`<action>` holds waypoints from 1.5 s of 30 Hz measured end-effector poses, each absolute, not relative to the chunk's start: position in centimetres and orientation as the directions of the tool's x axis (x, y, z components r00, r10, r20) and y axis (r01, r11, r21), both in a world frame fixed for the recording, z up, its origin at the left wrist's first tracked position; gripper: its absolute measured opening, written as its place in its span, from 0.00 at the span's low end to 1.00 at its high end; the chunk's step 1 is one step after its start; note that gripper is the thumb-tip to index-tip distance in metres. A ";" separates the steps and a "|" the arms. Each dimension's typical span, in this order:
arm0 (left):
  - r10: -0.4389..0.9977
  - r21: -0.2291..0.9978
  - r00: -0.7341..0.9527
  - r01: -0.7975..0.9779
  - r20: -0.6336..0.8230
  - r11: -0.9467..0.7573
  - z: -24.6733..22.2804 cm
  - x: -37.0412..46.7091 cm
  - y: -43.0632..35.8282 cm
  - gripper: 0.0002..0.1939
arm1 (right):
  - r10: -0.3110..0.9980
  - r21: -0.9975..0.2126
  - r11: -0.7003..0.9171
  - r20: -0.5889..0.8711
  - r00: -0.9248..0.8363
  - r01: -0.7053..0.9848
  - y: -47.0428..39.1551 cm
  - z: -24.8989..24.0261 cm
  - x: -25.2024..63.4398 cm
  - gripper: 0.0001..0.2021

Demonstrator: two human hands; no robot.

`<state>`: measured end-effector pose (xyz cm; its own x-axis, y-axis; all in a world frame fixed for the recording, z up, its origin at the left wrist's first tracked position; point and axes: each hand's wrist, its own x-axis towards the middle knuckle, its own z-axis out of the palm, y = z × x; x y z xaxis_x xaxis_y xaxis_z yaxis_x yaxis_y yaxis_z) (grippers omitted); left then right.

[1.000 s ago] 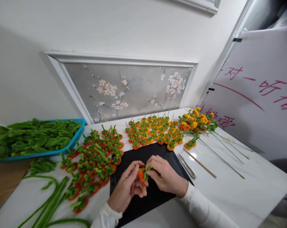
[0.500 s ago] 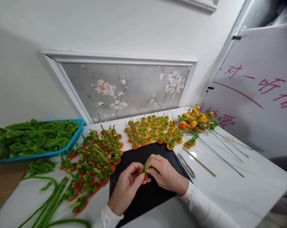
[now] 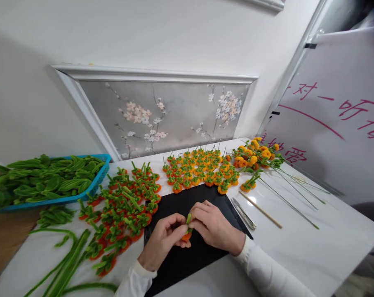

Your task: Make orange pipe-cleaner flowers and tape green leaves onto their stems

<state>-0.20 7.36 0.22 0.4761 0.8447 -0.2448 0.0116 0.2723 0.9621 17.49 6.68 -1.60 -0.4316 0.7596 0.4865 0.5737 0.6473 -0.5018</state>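
Observation:
Over the black mat, both hands meet around one small orange pipe-cleaner flower with a green stem piece. My left hand is closed on it, thumb and fingers at its side. My right hand pinches the green part at the top, its fingertips partly hiding it. Left of the mat stand many similar orange flowers with green tops. Behind the mat lies a group of yellow-orange flowers with green leaves and thin wires.
A blue basket of green fuzzy leaves sits at left, with loose green pipe cleaners in front of it. Tweezers, a wooden stick and long-stemmed yellow flowers lie at right. A framed wall panel rises behind.
The flower has tilted between my fingers, so more of its orange side shows below. My left fingers have shifted upward towards the green part; my right hand stays almost in place.

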 end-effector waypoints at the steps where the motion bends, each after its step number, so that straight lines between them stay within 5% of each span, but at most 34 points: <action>1: 0.838 0.956 0.477 0.014 -0.265 0.295 0.3 -0.2 7.4 0.07 | 0.769 -0.532 0.638 0.483 -0.420 0.557 6.7 -1.6 17.5 0.05; 10: 0.746 0.845 0.568 -0.155 -0.348 0.512 -0.3 -0.4 7.5 0.06 | 0.800 -0.798 0.549 0.416 -0.433 0.247 6.6 -0.7 17.9 0.04; 21: 0.717 0.772 0.594 -0.239 -0.364 0.590 -0.7 -0.1 7.5 0.14 | 0.774 -0.723 0.623 0.514 -0.370 0.299 6.3 -1.2 17.3 0.07; 27: 0.899 0.983 0.437 -0.149 -0.030 0.105 -0.1 0.0 7.2 0.21 | 0.813 -0.718 0.582 0.504 -0.291 0.382 6.4 -1.6 17.1 0.05; 30: 0.900 1.000 0.436 -0.024 0.005 0.006 -0.3 0.0 7.2 0.20 | 0.840 -0.731 0.543 0.481 -0.253 0.414 6.6 -2.0 17.1 0.05; 35: 0.911 0.981 0.395 -0.091 -0.120 0.169 -0.4 0.4 7.2 0.10 | 0.843 -0.758 0.538 0.474 -0.255 0.369 6.7 -2.1 17.1 0.05; 45: 0.807 0.868 0.467 -0.148 -0.361 0.473 -0.4 0.2 7.7 0.15 | 0.810 -0.723 0.583 0.485 -0.329 0.370 6.9 -2.1 17.4 0.04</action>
<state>0.25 7.66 -0.41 0.4671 0.8073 -0.3608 -0.1475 0.4734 0.8684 17.43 6.93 -2.11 -0.3288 0.8103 0.4851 0.3701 0.5831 -0.7231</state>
